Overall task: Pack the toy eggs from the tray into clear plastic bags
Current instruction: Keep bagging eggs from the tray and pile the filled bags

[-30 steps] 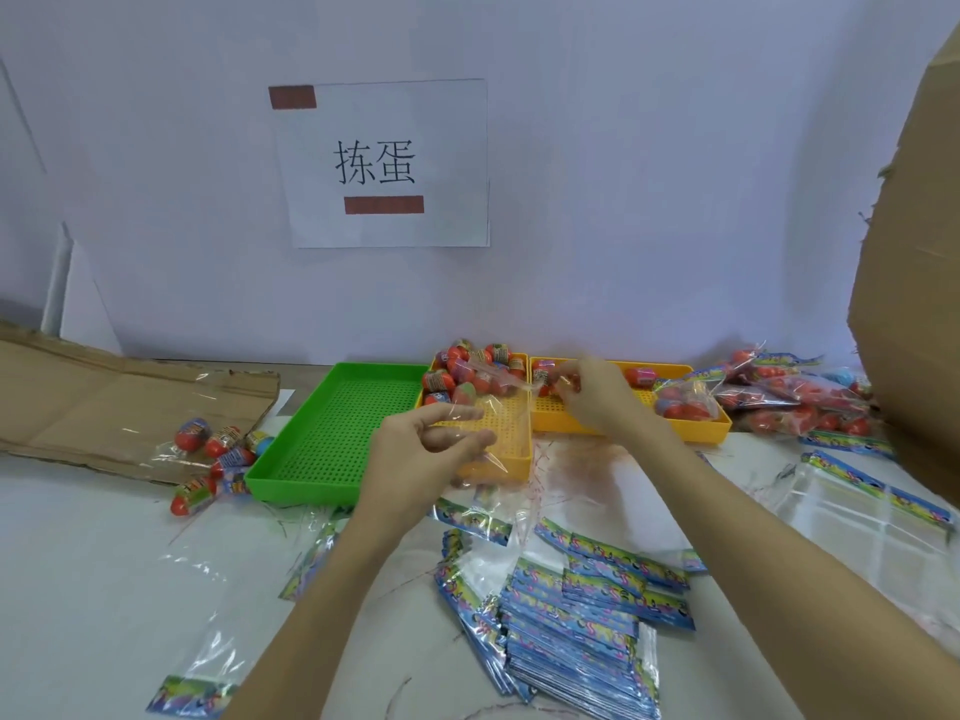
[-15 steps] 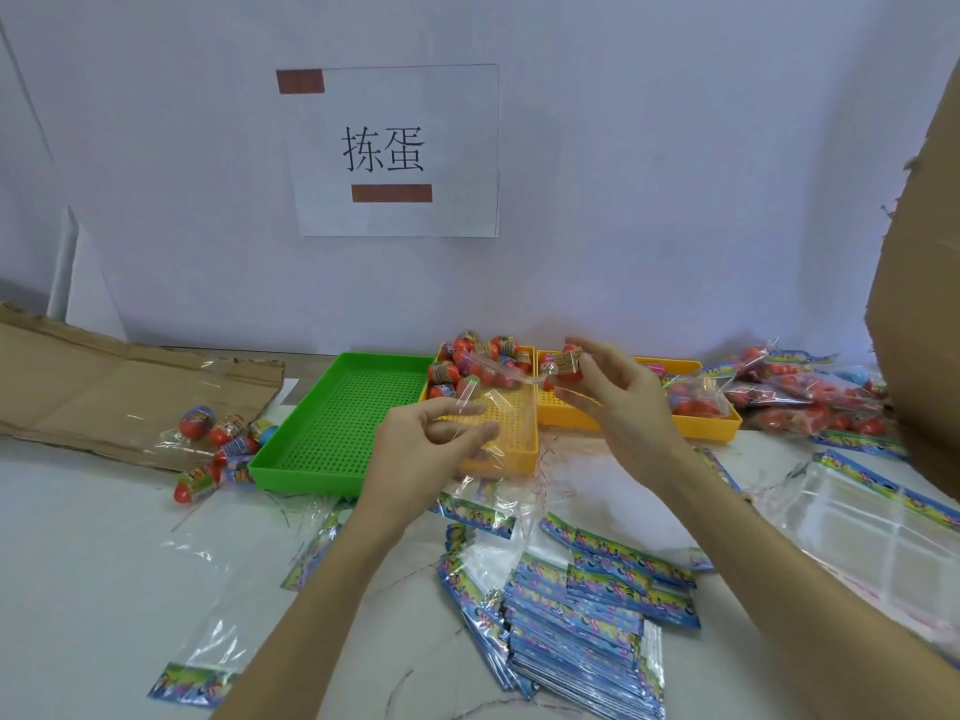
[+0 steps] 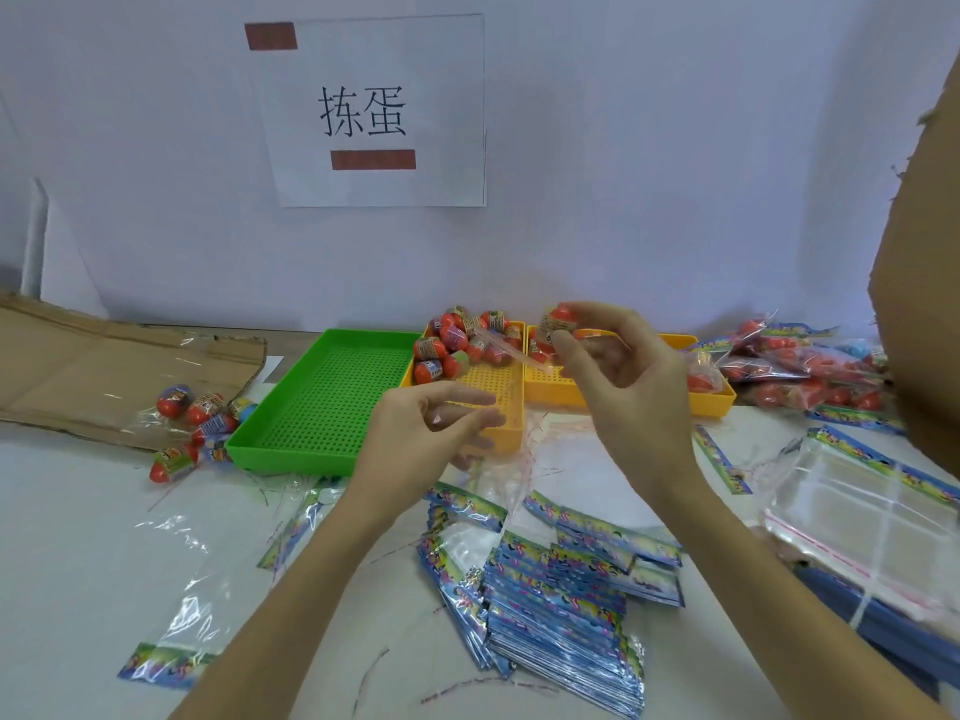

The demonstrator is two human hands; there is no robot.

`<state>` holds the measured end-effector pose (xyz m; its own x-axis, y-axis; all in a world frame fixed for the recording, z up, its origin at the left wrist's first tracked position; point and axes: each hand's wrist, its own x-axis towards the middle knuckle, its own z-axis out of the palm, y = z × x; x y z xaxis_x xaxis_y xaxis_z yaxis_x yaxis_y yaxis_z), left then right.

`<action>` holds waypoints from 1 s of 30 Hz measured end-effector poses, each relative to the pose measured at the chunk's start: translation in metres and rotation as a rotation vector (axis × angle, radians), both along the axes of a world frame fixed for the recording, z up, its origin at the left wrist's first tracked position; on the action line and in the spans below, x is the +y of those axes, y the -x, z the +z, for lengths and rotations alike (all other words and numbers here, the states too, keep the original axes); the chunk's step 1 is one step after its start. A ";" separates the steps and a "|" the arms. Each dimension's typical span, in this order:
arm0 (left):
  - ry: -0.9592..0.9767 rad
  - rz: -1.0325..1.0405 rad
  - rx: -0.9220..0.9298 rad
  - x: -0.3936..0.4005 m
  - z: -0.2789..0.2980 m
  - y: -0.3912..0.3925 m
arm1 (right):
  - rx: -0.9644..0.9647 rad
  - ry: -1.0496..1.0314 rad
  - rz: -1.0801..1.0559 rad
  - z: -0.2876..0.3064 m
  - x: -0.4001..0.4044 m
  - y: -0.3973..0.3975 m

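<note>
Right hand (image 3: 618,371), centre frame, pinches one red toy egg (image 3: 560,318) at its fingertips, raised above the yellow trays. Left hand (image 3: 426,433), just left of centre, fingers pressed on the mouth of a clear plastic bag (image 3: 498,407) that hangs over the near edge of the middle yellow tray (image 3: 498,392). Loose toy eggs (image 3: 457,340) heaped at that tray's far end. Green tray (image 3: 322,402) to its left, bare. Filled bags (image 3: 800,366) piled at right of frame; stack of printed flat bags (image 3: 556,605) on the table (image 3: 78,537), lower centre.
</note>
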<state>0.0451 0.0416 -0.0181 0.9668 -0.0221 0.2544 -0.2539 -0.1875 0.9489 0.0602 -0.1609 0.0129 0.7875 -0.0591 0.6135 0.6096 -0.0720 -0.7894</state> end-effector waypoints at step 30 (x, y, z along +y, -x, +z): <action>-0.061 -0.114 -0.170 -0.004 0.001 0.004 | -0.024 0.455 -0.057 -0.007 0.012 0.009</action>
<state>0.0410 0.0375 -0.0174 0.9003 -0.1493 0.4089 -0.4327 -0.2039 0.8782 0.0510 -0.1484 0.0060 0.7757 0.1782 0.6054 0.6128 -0.4419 -0.6551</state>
